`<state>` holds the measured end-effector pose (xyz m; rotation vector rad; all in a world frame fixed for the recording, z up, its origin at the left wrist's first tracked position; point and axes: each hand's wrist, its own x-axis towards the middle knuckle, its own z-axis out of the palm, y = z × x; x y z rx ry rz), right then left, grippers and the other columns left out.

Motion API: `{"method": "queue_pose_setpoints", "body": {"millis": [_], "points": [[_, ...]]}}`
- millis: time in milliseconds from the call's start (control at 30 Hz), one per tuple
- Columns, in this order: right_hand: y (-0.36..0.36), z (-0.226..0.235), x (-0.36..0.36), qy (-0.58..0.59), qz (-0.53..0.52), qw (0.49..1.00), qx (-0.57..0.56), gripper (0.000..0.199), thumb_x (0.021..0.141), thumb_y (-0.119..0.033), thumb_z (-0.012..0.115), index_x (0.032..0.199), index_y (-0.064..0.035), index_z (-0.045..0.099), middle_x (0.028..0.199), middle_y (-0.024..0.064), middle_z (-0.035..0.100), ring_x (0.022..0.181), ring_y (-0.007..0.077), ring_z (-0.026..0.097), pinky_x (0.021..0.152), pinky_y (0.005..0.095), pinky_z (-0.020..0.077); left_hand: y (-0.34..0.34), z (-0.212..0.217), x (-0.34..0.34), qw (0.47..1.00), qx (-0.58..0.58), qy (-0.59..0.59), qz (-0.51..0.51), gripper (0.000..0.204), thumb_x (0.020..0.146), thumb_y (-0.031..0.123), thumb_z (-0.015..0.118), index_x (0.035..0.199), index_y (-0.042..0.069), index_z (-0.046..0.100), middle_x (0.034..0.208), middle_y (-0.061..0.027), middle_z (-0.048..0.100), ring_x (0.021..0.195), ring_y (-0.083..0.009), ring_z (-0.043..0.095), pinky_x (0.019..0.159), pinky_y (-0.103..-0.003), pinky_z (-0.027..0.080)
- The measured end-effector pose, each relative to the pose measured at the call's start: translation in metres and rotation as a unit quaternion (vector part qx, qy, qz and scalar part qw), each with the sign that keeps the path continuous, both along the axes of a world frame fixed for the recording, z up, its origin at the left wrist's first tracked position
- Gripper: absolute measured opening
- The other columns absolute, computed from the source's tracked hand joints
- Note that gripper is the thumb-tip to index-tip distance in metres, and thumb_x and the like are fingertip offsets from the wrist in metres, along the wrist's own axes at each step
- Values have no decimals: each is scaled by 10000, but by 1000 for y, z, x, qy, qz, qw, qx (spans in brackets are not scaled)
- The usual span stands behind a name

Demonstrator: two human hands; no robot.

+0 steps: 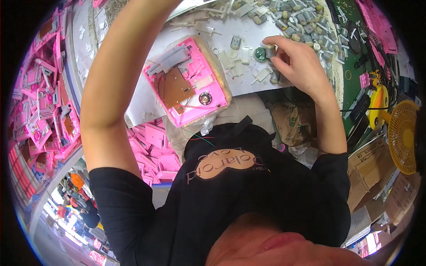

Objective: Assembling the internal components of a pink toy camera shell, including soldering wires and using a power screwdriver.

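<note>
My right hand (298, 61) is at the far right of the white worktop, its thumb and forefinger closed round a small grey motor (270, 51). Touching or just beside that motor is a round green piece (259, 54). White plastic parts (245, 55) and another grey motor (235, 42) lie to its left. My left arm (113, 75) reaches up past the top edge, and its hand is out of the picture. Between my arms, an open pink plastic casing (193, 116) with a brown board (177, 88), wires and a round black speaker (205, 98) rests on a wrapped pad (227, 91).
Many grey motors (306, 26) are heaped at the far right. Pink casings (40, 115) fill the left side, and more pink pieces (155, 135) lie below the worktop. A yellow fan (403, 135) and cardboard boxes (370, 170) stand at the right.
</note>
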<state>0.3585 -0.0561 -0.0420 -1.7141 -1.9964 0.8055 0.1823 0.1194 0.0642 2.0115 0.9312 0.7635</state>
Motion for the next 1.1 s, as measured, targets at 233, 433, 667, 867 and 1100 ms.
{"method": "queue_pose_setpoints", "body": {"millis": [233, 433, 667, 867, 1100], "points": [[13, -5, -8, -133, 53, 989, 37, 342, 808, -100, 667, 1149, -90, 685, 811, 177, 672, 780, 373, 668, 723, 473, 526, -135, -37, -120, 983, -150, -103, -38, 143, 904, 5, 706, 1041, 14, 744, 960, -46, 720, 856, -95, 675, 718, -240, 556], [2, 18, -9, 155, 8, 982, -107, 390, 853, -66, 715, 1242, -90, 692, 711, -20, 574, 640, 74, 552, 592, 247, 438, -200, -84, -134, 964, -204, -158, 60, 203, 896, -32, 706, 1096, 2, 715, 980, -82, 710, 895, -128, 692, 777, -263, 580], [-31, 20, -88, 496, 18, 827, -265, 462, 907, -15, 717, 1357, -9, 611, 805, -41, 592, 726, 32, 554, 641, 182, 421, -219, -100, -135, 958, -197, -181, 104, 341, 896, -32, 726, 1218, 18, 624, 1010, -62, 693, 903, -113, 683, 791, -251, 571], [-25, 13, -95, 509, 33, 810, -291, 475, 902, -12, 721, 1363, -9, 606, 785, -33, 583, 672, 35, 538, 582, 187, 406, -215, -96, -141, 963, -189, -168, 97, 344, 909, -29, 719, 1229, 19, 603, 1048, -48, 672, 949, -98, 664, 815, -243, 561], [-23, 15, -96, 467, 42, 841, -270, 442, 909, -20, 721, 1338, -12, 614, 786, -37, 590, 680, 29, 545, 593, 180, 414, -215, -102, -139, 965, -148, -189, 109, 349, 872, -15, 754, 1193, 27, 624, 966, -57, 703, 854, -109, 700, 763, -256, 592]]}}
